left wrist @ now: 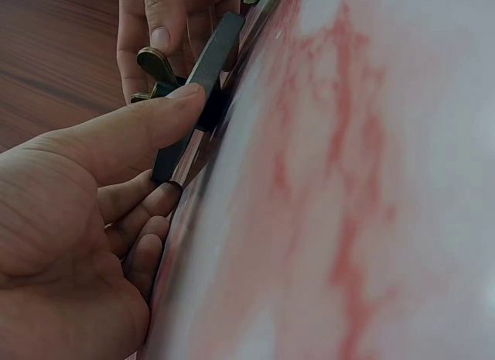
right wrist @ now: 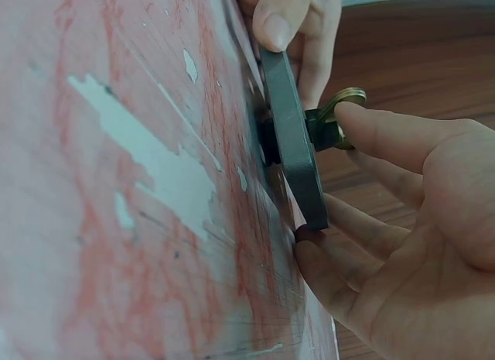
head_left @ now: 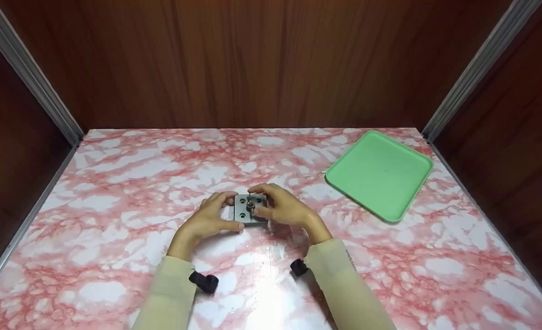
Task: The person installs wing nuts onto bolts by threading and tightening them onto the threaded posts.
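Observation:
A small grey metal plate (head_left: 238, 209) with holes near its corners is held between the two hands, just over the marbled tabletop. From its middle stands a brass-coloured wing nut (right wrist: 349, 95) on a dark block. My left hand (head_left: 207, 219) grips the plate's left side, thumb on the near edge and fingers at the far edge. My right hand (head_left: 285, 207) has its thumb against the wing nut and a finger behind it, while other fingers lie by the plate's edge. In the right wrist view a dark knob (right wrist: 268, 139) shows under the plate.
A light green tray (head_left: 381, 174) lies at the back right of the red-and-white table (head_left: 115, 220). Dark wood-grain panels (head_left: 252, 64) stand at the back and both sides, with metal strips along the corners. Black straps hang at both wrists.

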